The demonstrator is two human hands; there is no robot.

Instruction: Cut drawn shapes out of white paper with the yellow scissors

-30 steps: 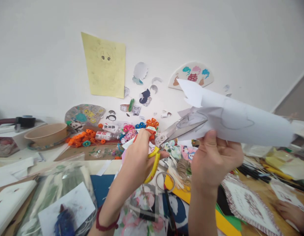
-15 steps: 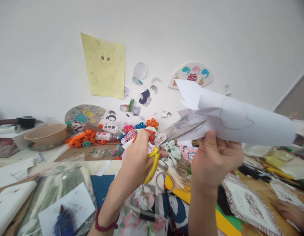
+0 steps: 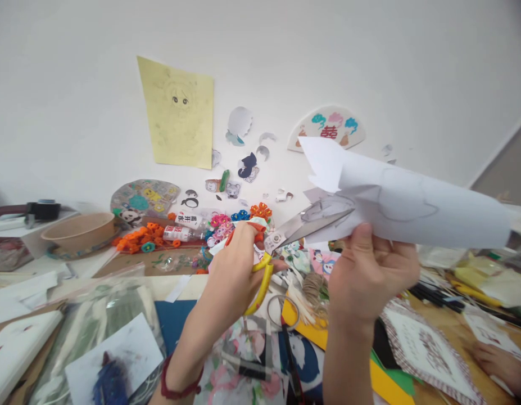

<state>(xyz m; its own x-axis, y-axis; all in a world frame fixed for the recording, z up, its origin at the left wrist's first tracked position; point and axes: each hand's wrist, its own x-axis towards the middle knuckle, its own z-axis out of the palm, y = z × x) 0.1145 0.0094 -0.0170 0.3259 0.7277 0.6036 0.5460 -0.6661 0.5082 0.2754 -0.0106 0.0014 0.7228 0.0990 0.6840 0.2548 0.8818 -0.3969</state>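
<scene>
My left hand [image 3: 236, 264] grips a pair of scissors [image 3: 262, 284] by its handles, one yellow and one orange-red. The blades point right and stand partly apart around the edge of a white sheet of paper [image 3: 449, 208]. Pencil outlines show on the sheet, which is curled over and has a jagged cut edge at its left end. From below, my right hand [image 3: 372, 270] pinches the sheet, thumb in front and fingers behind. Both hands are raised above the cluttered table.
Behind stands a white wall with a yellow drawing [image 3: 180, 118] and a painted fan [image 3: 327, 129]. Orange craft flowers [image 3: 142, 239], a beige basket [image 3: 78, 230] and a plastic bag [image 3: 100, 326] crowd the left. Another person's hand [image 3: 498, 360] rests at the right edge.
The paper and my right hand have shifted very slightly to the right. The scissors stay at the same cut, with hardly any visible movement.
</scene>
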